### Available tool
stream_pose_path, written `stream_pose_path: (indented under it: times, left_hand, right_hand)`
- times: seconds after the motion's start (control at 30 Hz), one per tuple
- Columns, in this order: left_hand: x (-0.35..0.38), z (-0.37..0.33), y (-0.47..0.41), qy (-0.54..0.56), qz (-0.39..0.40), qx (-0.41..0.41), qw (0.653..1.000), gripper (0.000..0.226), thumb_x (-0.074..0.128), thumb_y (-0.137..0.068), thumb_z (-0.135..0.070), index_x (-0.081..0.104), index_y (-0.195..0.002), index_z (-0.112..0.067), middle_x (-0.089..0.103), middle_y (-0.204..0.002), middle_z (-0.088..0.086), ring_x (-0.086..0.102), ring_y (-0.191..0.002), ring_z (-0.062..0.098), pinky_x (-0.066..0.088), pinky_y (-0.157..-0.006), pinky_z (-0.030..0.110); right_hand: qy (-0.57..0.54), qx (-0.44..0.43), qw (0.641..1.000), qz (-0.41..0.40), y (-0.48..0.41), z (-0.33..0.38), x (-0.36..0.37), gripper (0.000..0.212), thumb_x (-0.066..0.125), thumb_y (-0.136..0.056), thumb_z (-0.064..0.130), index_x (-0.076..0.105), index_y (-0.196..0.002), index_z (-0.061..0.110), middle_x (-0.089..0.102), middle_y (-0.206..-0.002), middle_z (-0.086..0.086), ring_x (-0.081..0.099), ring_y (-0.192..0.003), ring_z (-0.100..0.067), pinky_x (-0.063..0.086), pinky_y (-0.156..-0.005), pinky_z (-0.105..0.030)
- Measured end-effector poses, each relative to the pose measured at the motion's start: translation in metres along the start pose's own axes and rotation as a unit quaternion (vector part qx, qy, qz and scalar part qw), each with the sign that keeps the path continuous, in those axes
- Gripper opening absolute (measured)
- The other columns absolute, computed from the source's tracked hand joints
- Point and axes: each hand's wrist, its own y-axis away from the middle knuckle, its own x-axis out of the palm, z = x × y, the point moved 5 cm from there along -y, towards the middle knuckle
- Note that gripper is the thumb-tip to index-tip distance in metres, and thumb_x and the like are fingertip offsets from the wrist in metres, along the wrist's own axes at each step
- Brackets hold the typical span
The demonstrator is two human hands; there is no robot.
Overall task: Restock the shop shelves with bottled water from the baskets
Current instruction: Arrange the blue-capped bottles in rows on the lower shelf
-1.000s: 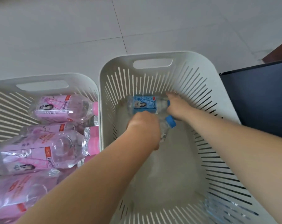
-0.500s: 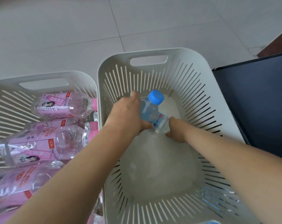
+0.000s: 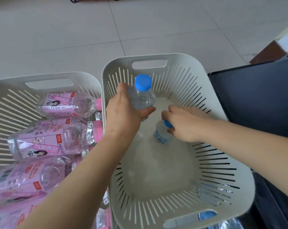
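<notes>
- Two pale slotted baskets stand side by side on a tiled floor [image 3: 74, 30], their walls touching.
- Both hands reach into the right basket [image 3: 225, 164].
- The left hand [image 3: 123, 111] wraps its fingers and thumb around the clear body of the raised bottle [image 3: 142, 96]. This bottle is upright, its blue cap uppermost and level with the far rim of the basket.
- The right hand [image 3: 186, 124] curls its fingertips over the neck of the lower bottle [image 3: 161, 135], right at the blue cap. This bottle sits deeper in the basket, tilted, with its blue label partly showing below the hand.
- The two bottles are near each other but not touching.
- The rest of the right basket's pale bottom is in plain view.
- The left basket [image 3: 49, 75] is piled with pink bottles [image 3: 67, 104] lying on their sides, pink caps pointing toward the right basket. Their pink labels read "PEACH SODA".
- A dark cabinet [image 3: 255, 100] stands just beside the right basket on its right.
- More clear bottles with blue labels [image 3: 206, 214] show through the slots and handle hole at the near right corner.
</notes>
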Motion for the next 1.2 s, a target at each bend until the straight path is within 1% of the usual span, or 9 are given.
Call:
stream_pose_path:
  times: [0.1, 0.2, 0.37, 0.47, 0.57, 0.67, 0.93, 1.07, 1.2]
  left_hand:
    - [0.001, 0.000, 0.000, 0.003, 0.001, 0.004, 1.000, 0.072, 0.083, -0.064, -0.040, 0.042, -0.116, -0.012, 0.047, -0.090, -0.005, 0.044, -0.080, 0.015, 0.028, -0.062, 0.016]
    - [0.002, -0.001, 0.002, 0.016, 0.007, -0.006, 1.000, 0.070, 0.083, -0.063, -0.041, 0.043, -0.114, -0.014, 0.049, -0.091, -0.006, 0.046, -0.080, 0.014, 0.031, -0.063, 0.018]
    - [-0.006, -0.010, 0.007, 0.070, 0.010, -0.012, 0.997, 0.068, 0.084, -0.060, -0.041, 0.045, -0.110, -0.015, 0.055, -0.095, -0.006, 0.054, -0.085, 0.014, 0.041, -0.069, 0.023]
    - [-0.025, -0.026, 0.016, 0.120, -0.007, -0.012, 0.993, 0.073, 0.085, -0.058, -0.039, 0.047, -0.114, -0.014, 0.061, -0.101, -0.005, 0.060, -0.090, 0.014, 0.050, -0.078, 0.029]
    - [-0.054, -0.051, 0.022, 0.152, -0.015, -0.008, 0.988, 0.074, 0.085, -0.059, -0.037, 0.048, -0.118, -0.015, 0.065, -0.105, -0.002, 0.064, -0.094, 0.016, 0.053, -0.086, 0.038]
    - [-0.089, -0.088, 0.031, 0.139, 0.011, 0.013, 0.990, 0.071, 0.086, -0.057, -0.037, 0.049, -0.114, -0.014, 0.066, -0.103, 0.000, 0.065, -0.092, 0.017, 0.054, -0.085, 0.041]
    - [-0.168, -0.220, 0.086, 0.126, 0.035, 0.122, 0.984, 0.060, 0.086, -0.060, -0.026, 0.052, -0.107, -0.015, 0.063, -0.096, -0.002, 0.061, -0.078, 0.008, 0.044, -0.057, 0.012]
    - [-0.181, -0.276, 0.105, 0.169, 0.056, 0.151, 0.972, 0.069, 0.087, -0.054, -0.033, 0.055, -0.113, -0.014, 0.068, -0.103, 0.000, 0.066, -0.088, 0.012, 0.056, -0.073, 0.029]
    - [-0.171, -0.330, 0.122, 0.182, 0.073, 0.181, 0.964, 0.088, 0.083, -0.040, -0.057, 0.057, -0.113, -0.016, 0.068, -0.103, 0.000, 0.067, -0.091, 0.016, 0.057, -0.072, 0.033]
  right_hand:
    - [-0.104, 0.050, 0.993, 0.032, 0.005, -0.009, 0.018, 0.046, 0.057, -0.086, 0.040, 0.041, -0.124, 0.020, 0.036, -0.106, 0.000, 0.049, -0.089, -0.022, 0.048, -0.076, -0.039]
    - [-0.166, 0.072, 0.983, 0.007, 0.008, -0.014, 0.027, 0.060, 0.069, -0.077, 0.048, 0.043, -0.124, 0.020, 0.040, -0.107, -0.001, 0.053, -0.094, -0.025, 0.047, -0.082, -0.038]
    - [-0.302, 0.131, 0.944, -0.030, 0.016, -0.017, 0.022, 0.057, 0.077, -0.074, 0.032, 0.051, -0.122, 0.016, 0.043, -0.107, -0.002, 0.048, -0.097, -0.020, 0.037, -0.077, -0.028]
    - [-0.385, 0.153, 0.908, -0.058, 0.042, -0.020, 0.001, 0.052, 0.080, -0.071, 0.026, 0.056, -0.116, 0.015, 0.050, -0.112, -0.004, 0.051, -0.097, -0.019, 0.041, -0.077, -0.026]
    - [-0.467, 0.146, 0.870, -0.056, 0.082, -0.022, -0.036, 0.046, 0.078, -0.073, 0.025, 0.056, -0.113, 0.017, 0.053, -0.115, -0.004, 0.056, -0.102, -0.022, 0.051, -0.088, -0.038]
    - [-0.541, 0.127, 0.829, -0.061, 0.131, -0.024, -0.086, 0.040, 0.073, -0.080, 0.018, 0.053, -0.114, 0.017, 0.052, -0.119, -0.007, 0.057, -0.108, -0.026, 0.054, -0.088, -0.045]
    - [-0.539, 0.131, 0.810, -0.191, 0.273, -0.031, -0.197, 0.042, 0.070, -0.080, 0.014, 0.049, -0.115, 0.008, 0.051, -0.120, -0.013, 0.055, -0.111, -0.031, 0.051, -0.090, -0.052]
    - [-0.521, 0.151, 0.795, -0.270, 0.338, -0.051, -0.231, 0.044, 0.072, -0.078, 0.019, 0.049, -0.115, 0.012, 0.054, -0.118, -0.012, 0.054, -0.111, -0.031, 0.048, -0.094, -0.049]
    - [-0.521, 0.200, 0.754, -0.347, 0.395, -0.087, -0.247, 0.043, 0.068, -0.083, 0.021, 0.046, -0.119, 0.013, 0.054, -0.118, -0.007, 0.055, -0.105, -0.024, 0.049, -0.091, -0.042]
